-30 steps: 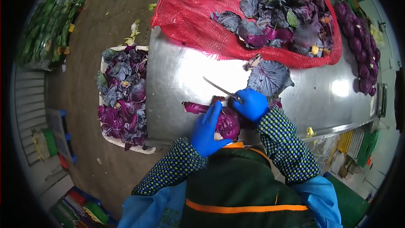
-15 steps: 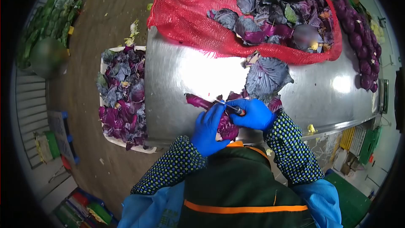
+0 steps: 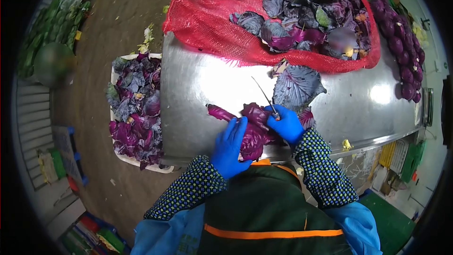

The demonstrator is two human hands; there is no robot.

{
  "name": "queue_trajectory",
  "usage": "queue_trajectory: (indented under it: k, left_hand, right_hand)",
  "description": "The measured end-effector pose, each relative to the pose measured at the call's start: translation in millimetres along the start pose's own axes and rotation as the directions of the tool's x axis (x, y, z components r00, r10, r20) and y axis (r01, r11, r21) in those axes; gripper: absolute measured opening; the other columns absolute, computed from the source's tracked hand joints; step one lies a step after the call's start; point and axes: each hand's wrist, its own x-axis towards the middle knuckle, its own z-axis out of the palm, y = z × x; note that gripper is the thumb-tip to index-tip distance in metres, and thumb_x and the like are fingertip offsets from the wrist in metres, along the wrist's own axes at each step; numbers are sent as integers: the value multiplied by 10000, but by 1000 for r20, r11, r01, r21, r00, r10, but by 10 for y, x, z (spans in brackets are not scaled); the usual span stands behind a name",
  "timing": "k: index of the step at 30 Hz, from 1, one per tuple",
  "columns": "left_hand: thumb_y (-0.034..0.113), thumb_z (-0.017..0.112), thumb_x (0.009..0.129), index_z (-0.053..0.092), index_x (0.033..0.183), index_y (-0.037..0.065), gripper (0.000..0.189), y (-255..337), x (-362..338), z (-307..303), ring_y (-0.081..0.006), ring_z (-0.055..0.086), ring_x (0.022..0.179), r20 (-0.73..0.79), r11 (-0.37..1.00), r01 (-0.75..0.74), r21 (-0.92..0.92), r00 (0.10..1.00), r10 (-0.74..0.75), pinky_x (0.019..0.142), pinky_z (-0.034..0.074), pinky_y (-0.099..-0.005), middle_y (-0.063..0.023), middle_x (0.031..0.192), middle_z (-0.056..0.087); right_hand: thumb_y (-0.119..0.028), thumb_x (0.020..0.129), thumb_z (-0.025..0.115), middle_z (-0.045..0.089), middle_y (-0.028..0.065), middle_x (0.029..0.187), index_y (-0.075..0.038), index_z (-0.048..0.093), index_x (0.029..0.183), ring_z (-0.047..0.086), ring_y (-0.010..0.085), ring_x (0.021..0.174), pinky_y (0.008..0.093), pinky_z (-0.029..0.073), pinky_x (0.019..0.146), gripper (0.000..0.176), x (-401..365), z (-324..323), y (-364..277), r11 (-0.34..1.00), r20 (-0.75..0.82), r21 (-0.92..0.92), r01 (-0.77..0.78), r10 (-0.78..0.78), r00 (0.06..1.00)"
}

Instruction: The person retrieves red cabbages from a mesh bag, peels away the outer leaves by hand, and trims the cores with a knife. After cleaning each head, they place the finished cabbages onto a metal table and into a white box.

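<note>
Head view showed your left hand [image 3: 230,147] wrapped around a red cabbage [image 3: 255,134] at the near edge of the steel table [image 3: 198,94], apparently to steady it close to your body. Your right hand [image 3: 285,125] was closed on the handle of a knife [image 3: 263,94], with the blade angled away, clear of your left fingers. A loose leaf [image 3: 297,87] lay just beyond. A tray of trimmed leaves [image 3: 134,108] sat on the floor at left, likely within dropping reach.

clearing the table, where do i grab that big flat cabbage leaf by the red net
Probably best to pinch the leaf at its right edge, coming from the right over bare table. It lies flat, so only the rim gives a pinch; the red net crowds its far side, and the knife in the right hand stands at its left.
</note>
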Motion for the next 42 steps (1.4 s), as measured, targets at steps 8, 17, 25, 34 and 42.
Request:
queue_trajectory:
  k: [8,17,25,34,42]
  left_hand:
    - [302,819,622,163,1379,-33,1057,-272,-1,-95,-320,373,1234,211,792,396,-464,918,-335,1038,318,-426,-201,1311,361]
    - [311,713,728,213,1405,82,872,-252,-187,-644,-321,380,1253,-44,150,1,-989,953,-299,1018,357,-488,-156,1375,331]
    - [396,571,727,247,1366,165,752,645,54,-821,-339,401,1221,-159,271,-96,-958,962,-220,953,396,-531,-151,1342,353]
    - [375,710,704,280,1366,81,843,405,-10,-794,-325,414,1225,1,-468,-156,-870,948,-318,1019,347,-522,-174,1341,383]
    - [443,625,760,275,1375,80,796,841,65,-958,-322,443,1203,-158,270,-114,-956,976,-147,951,413,-483,-184,1353,374]
  right_hand:
    - [-146,774,654,632,83,880,-53,559,1149,578,129,748,275,487,706,398,-219,188,-141,973,-11,219,70,-69,998]
    - [-45,791,630,554,122,1089,-74,537,1210,581,189,879,268,485,713,431,-169,-672,-428,989,-373,-47,139,-146,916]
    - [-133,733,748,410,151,1349,-21,283,1388,354,218,1280,335,287,1053,811,-448,-286,-1813,810,29,328,486,-523,852]
    - [-33,799,638,633,57,889,-15,618,990,592,140,868,281,478,774,193,-147,-751,-1159,939,-297,35,343,-318,900]
    - [-67,776,670,419,65,1341,-60,327,1383,353,157,1264,310,353,997,697,-467,-331,-1584,794,104,589,149,-257,961]
